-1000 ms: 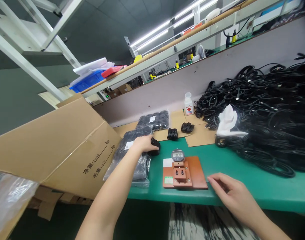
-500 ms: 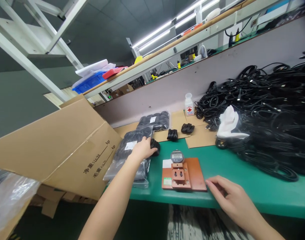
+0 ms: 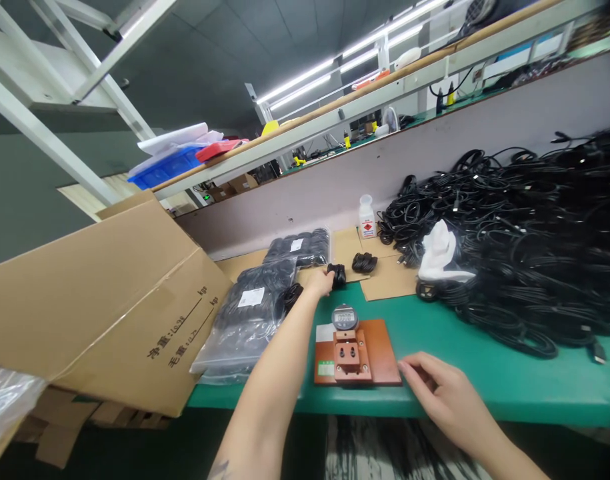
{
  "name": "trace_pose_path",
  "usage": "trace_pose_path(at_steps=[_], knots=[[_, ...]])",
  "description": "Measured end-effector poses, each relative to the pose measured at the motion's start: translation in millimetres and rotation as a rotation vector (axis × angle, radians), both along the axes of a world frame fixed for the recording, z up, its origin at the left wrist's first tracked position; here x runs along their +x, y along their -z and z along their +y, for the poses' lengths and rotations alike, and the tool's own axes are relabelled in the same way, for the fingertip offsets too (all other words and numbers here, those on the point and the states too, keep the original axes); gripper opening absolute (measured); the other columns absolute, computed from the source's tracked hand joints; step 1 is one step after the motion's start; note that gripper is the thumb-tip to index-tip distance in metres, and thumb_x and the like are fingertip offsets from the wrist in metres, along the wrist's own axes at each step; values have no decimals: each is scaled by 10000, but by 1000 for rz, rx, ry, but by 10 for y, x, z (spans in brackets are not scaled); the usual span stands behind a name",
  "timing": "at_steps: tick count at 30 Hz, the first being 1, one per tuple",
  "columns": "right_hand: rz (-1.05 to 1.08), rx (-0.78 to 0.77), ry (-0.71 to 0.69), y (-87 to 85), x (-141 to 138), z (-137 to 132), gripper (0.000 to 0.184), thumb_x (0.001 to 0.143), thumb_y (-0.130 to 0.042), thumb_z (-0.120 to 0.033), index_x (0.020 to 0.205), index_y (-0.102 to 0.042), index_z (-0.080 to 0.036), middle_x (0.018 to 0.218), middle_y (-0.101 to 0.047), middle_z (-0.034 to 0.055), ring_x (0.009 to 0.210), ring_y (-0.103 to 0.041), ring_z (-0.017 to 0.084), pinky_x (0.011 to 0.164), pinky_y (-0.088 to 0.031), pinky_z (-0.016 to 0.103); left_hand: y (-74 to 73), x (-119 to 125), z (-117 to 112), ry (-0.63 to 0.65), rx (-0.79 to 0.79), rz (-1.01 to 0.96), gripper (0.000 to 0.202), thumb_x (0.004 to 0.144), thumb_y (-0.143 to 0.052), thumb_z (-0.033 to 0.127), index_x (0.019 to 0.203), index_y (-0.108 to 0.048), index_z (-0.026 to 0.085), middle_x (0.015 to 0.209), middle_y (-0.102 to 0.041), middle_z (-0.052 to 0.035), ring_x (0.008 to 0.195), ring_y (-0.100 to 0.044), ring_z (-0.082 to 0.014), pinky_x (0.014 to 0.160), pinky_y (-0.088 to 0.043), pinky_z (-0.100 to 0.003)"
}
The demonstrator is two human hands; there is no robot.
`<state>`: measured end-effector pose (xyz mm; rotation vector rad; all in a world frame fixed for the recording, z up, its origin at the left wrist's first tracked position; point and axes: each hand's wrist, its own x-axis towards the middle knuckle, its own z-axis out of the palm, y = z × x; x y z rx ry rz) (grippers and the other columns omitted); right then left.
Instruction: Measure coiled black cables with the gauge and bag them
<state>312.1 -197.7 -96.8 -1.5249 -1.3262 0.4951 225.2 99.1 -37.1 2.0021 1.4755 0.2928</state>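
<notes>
My left hand (image 3: 319,283) reaches across the bench, its fingers closed at the left side of a coiled black cable bundle (image 3: 337,275). Part of the grip is hidden behind the hand. Another cable bundle (image 3: 291,297) lies by my left forearm, against a clear plastic bag (image 3: 229,343) of packed cables with a white label. My right hand (image 3: 442,387) rests at the front of the bench, thumb and fingertips closed together at the right edge of a brown base board (image 3: 385,353). A digital dial gauge (image 3: 345,317) showing zeros is mounted on that board.
A third cable bundle (image 3: 365,263) lies on cardboard behind. A second filled bag (image 3: 309,245) is near the wall. A white bottle (image 3: 367,219) stands beside a large cable heap (image 3: 525,227) with a white wrap (image 3: 439,250) on it. An open carton (image 3: 119,300) is at left.
My left hand has left the cable bundle beside the bag and moved right to another bundle. My right hand stays at the board's edge. The view has shifted slightly.
</notes>
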Motion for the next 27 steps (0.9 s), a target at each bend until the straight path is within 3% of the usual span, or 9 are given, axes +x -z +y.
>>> trace_pose_path(at_steps=[5,12,19,27], knots=[[-7,-17,9,1,-17,9,332,998,-410,-393,782,-595,-221,683,-589,8,605,-542,177,578,-408,277,169,38,112,-119,-167,-156,328,931,-587,333,1207,-573,156,1184,-615,-95,981,-638,-220,819,-558,-419],[-38,-18,14,43,-45,28,335,999,-408,-397,775,-583,-219,689,-583,8,603,-530,178,586,-394,285,275,28,115,-215,-240,-357,331,929,-590,329,1212,-572,159,1204,-608,-97,1006,-631,-227,841,-550,-433],[-50,-5,33,40,-55,21,341,1000,-395,-398,778,-584,-221,684,-576,7,599,-527,178,573,-388,283,253,193,-52,-210,-258,-560,312,928,-593,324,1184,-583,145,1152,-626,-93,948,-646,-208,795,-565,-398],[-59,16,45,65,-58,20,332,997,-405,-388,770,-579,-220,671,-569,2,590,-526,175,574,-389,284,204,45,-136,-280,-217,-688,311,927,-595,317,1191,-581,154,1175,-619,-91,979,-638,-218,821,-557,-419]])
